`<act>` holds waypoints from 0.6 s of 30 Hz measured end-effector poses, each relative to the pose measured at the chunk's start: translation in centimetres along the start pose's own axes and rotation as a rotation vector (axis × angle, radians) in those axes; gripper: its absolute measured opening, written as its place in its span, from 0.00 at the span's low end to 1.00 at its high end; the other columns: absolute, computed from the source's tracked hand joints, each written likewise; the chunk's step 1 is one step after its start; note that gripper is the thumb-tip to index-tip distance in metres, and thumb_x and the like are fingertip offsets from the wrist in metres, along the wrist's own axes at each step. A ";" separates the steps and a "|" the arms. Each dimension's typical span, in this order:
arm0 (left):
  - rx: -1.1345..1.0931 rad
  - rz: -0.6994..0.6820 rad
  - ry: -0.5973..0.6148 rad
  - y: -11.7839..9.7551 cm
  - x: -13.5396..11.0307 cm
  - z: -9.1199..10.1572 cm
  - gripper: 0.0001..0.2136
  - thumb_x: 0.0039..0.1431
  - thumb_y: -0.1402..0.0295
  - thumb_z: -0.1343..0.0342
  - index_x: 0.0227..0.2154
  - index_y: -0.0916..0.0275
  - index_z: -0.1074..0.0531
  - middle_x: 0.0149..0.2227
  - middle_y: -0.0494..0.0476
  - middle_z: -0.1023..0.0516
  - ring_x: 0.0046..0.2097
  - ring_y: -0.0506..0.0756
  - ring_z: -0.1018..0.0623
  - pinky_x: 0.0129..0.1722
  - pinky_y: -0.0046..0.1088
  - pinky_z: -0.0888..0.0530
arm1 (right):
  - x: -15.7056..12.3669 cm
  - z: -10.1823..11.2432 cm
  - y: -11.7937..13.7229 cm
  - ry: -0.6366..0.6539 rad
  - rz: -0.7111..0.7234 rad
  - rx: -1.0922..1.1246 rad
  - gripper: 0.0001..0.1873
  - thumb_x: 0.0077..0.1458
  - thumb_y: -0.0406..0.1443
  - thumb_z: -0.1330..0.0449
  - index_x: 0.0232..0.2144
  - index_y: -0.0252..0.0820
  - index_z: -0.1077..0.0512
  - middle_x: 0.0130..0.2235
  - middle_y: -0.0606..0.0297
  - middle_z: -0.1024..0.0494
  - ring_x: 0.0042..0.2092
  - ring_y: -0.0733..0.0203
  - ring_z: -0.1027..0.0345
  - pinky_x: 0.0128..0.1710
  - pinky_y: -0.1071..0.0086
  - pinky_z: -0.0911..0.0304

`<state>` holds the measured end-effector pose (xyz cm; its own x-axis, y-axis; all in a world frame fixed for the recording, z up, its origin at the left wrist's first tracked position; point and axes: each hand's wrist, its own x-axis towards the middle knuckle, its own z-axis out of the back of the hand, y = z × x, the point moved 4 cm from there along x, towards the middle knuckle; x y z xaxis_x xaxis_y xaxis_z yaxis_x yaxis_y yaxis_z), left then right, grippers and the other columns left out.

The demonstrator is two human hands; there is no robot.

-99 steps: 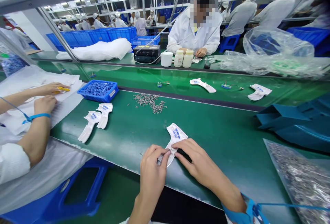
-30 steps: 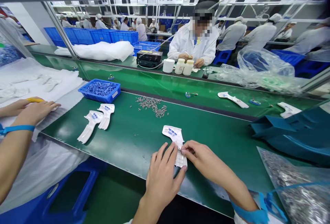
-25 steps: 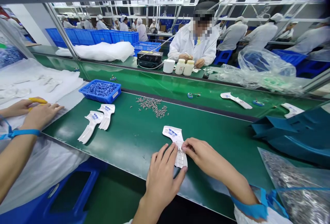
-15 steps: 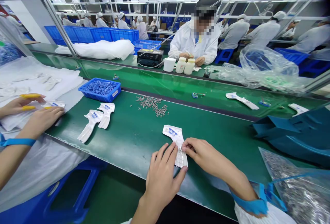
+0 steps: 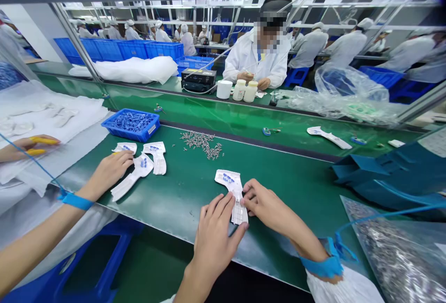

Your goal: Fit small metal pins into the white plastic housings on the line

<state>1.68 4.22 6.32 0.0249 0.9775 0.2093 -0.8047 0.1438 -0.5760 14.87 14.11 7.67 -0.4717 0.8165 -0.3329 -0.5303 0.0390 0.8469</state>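
My left hand [image 5: 212,242] and right hand [image 5: 268,207] are closed on the narrow ribbed end of a white printed piece [image 5: 228,182], pinching it from both sides. It lies on the green bench [image 5: 299,187] right in front of me. Beyond it sits a pile of small metal parts [image 5: 202,145], and a co-worker's hand [image 5: 109,170] is at two more white pieces [image 5: 139,170] off to my left.

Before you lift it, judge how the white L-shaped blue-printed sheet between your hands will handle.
The white L-shaped sheet probably feels light and somewhat flexible, since it lies thin and flat on the green belt. Its narrow ribbed strip may bend easily.
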 end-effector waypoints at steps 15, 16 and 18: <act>-0.042 0.025 -0.174 1.6 0.4 4.2 0.23 0.68 0.62 0.50 0.64 0.51 0.42 0.67 0.56 0.40 0.66 0.60 0.37 0.59 0.42 0.30 | 2.0 0.4 -0.6 -0.070 -0.024 0.450 0.18 0.49 0.44 0.32 0.38 0.38 0.25 0.33 0.61 0.19 0.35 0.56 0.23 0.37 0.64 0.26; -0.013 0.065 -0.260 2.7 1.0 5.5 0.21 0.69 0.62 0.52 0.63 0.51 0.40 0.66 0.56 0.38 0.65 0.59 0.36 0.60 0.43 0.31 | 3.3 1.6 -0.3 -0.106 -0.024 0.434 0.16 0.50 0.42 0.33 0.38 0.38 0.25 0.34 0.60 0.18 0.35 0.56 0.23 0.37 0.64 0.26; 0.109 0.107 -0.383 5.4 2.8 7.9 0.18 0.70 0.63 0.54 0.60 0.56 0.36 0.63 0.59 0.34 0.65 0.61 0.36 0.62 0.47 0.35 | 6.4 4.7 0.7 -0.202 0.020 0.347 0.10 0.54 0.39 0.37 0.36 0.37 0.24 0.35 0.57 0.18 0.37 0.56 0.22 0.40 0.64 0.25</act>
<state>-7.31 6.48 10.05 -0.2679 0.8552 0.4437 -0.8495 0.0076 -0.5276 14.80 22.04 8.11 -0.3134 0.9143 -0.2566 -0.2370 0.1863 0.9535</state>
